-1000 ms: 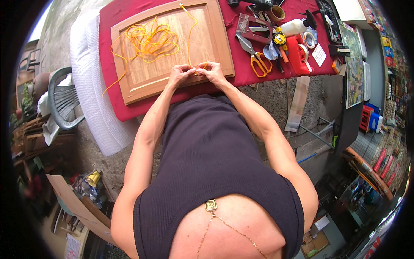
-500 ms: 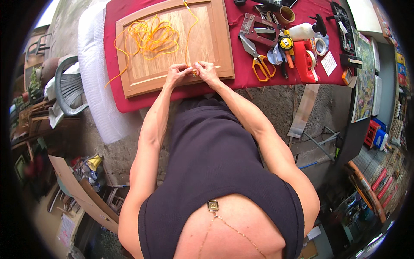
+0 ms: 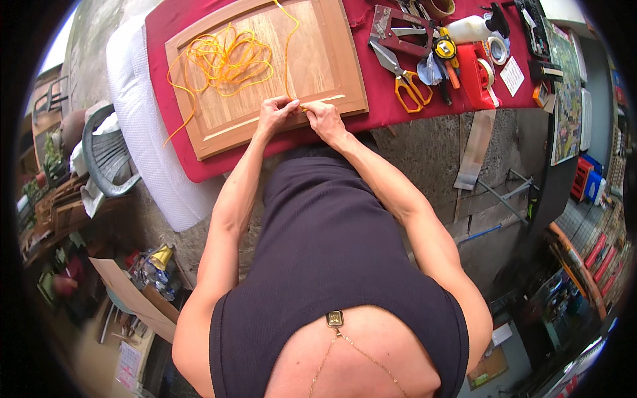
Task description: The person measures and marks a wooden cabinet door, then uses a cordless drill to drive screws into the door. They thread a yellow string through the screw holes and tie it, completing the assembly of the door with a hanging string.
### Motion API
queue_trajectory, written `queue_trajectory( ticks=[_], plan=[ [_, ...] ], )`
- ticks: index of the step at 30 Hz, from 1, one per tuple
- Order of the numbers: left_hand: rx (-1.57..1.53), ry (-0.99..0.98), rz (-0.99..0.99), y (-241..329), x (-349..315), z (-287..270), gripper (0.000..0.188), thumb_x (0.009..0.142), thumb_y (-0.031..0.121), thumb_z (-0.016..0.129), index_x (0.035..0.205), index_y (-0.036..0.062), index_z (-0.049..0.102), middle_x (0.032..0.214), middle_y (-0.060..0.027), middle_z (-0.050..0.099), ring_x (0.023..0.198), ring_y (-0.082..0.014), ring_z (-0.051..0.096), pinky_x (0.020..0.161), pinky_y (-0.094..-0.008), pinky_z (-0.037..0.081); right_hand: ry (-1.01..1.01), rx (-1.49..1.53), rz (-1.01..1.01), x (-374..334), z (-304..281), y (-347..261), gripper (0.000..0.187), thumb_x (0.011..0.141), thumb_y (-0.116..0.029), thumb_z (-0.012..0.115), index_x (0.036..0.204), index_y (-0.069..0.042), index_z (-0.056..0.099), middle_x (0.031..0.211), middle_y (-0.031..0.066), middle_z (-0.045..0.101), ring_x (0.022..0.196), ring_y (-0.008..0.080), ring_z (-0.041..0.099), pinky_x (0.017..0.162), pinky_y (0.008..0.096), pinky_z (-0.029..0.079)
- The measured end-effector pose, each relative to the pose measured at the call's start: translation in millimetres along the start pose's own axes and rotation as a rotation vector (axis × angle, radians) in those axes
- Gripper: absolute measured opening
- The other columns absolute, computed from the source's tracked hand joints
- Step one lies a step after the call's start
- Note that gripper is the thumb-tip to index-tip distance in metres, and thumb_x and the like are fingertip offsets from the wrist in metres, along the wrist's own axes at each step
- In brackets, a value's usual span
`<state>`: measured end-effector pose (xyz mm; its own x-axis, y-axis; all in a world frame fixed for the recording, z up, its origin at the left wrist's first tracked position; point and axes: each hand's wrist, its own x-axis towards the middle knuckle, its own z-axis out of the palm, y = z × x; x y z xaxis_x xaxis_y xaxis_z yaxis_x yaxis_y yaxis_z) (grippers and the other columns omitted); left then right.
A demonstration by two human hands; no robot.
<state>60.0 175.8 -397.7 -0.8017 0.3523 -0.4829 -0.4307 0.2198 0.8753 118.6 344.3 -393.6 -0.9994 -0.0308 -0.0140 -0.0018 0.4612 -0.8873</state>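
A wooden cabinet door [image 3: 312,56] with a raised frame lies on a red tablecloth. On its left half rests a loose tangle of yellow cord [image 3: 232,60], and one strand runs from the far edge down to my hands. At the door's near edge my left hand [image 3: 273,116] pinches this strand between thumb and fingers. Close beside it, my right hand [image 3: 325,121] has its fingers closed on the same cord, with a short bit, perhaps a knot, showing between the two hands. The cord's exact form inside the fingers is hidden.
Right of the door lie orange-handled scissors [image 3: 406,86], a staple gun [image 3: 401,30], a tape measure [image 3: 444,48], a red tape dispenser [image 3: 474,76] and a white spray bottle [image 3: 468,30]. White bubble wrap [image 3: 136,99] hangs over the table's left side. A grey plastic chair [image 3: 106,156] stands at left.
The view has turned slightly, so the door and tools appear shifted. My right hand has turned and its fingers have curled in more around the cord; my left hand keeps its pinch.
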Motion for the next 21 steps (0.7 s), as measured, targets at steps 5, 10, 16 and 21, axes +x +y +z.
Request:
queue_trajectory(
  ticks=[5,10,16,21],
  plan=[
    [0.717,0.339,0.47,45,-17,21,0.029,0.081,0.011,0.065,0.11,0.0075,0.062,0.084,-0.0082,0.062,0.085,-0.0216,0.061,0.077,-0.0332,0.048,0.052,-0.02,0.01,-3,3,3,0.017,0.081,-0.007,0.056,0.094,-0.004,0.067,0.088,0.0173,0.066,0.085,0.0327,0.064,0.075,0.0404,0.051],
    [1.252,-0.131,0.944,62,-4,10,0.024,0.085,0.018,0.055,0.106,0.0067,0.057,0.098,-0.0117,0.061,0.114,-0.0242,0.051,0.103,-0.0424,0.031,-0.005,-0.075,0.054,-5,3,3,0.016,0.081,-0.005,0.058,0.095,-0.004,0.067,0.089,0.0157,0.066,0.084,0.0318,0.065,0.074,0.038,0.052],
    [1.424,-0.614,0.592,55,31,-16,0.025,0.087,0.026,0.052,0.074,0.0073,0.062,0.062,-0.013,0.062,0.066,-0.0309,0.065,0.08,-0.0457,0.046,0.112,0.005,-0.01,-7,7,-2,0.017,0.082,-0.004,0.057,0.096,-0.004,0.066,0.089,0.0156,0.066,0.083,0.0316,0.065,0.071,0.0373,0.052],
    [1.333,-0.759,0.235,59,54,-8,0.027,0.086,0.025,0.052,0.076,0.0046,0.065,0.068,-0.0134,0.067,0.063,-0.0281,0.067,0.056,-0.0398,0.051,0.099,0.079,0.078,-8,6,-4,0.018,0.082,-0.004,0.057,0.098,-0.004,0.066,0.089,0.0162,0.066,0.083,0.032,0.065,0.072,0.037,0.052]
  ],
)
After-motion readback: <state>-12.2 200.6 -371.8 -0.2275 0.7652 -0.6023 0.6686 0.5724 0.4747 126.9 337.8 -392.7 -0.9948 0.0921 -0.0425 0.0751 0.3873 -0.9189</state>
